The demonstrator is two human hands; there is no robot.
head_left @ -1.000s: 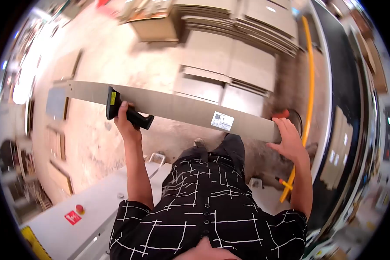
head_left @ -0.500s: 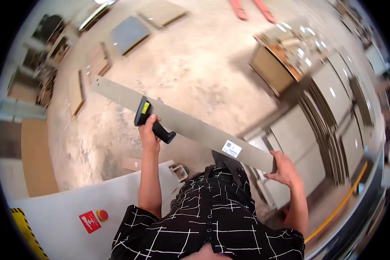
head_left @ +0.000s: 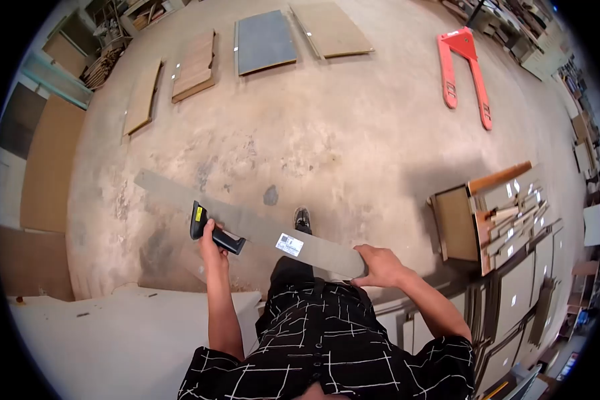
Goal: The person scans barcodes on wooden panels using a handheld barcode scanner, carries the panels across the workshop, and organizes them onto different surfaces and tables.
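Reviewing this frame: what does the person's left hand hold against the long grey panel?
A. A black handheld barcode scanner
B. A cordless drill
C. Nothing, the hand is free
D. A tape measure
A: the left hand grips a black handheld scanner with a yellow label, while the right hand holds the long grey panel by its end.

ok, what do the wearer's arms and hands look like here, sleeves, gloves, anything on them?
Both hands bare: left hand, right hand, no gloves. Forearms uncovered. Short sleeves of a black shirt with a thin white grid of lines, buttons down the front. No watch or rings that I can make out.
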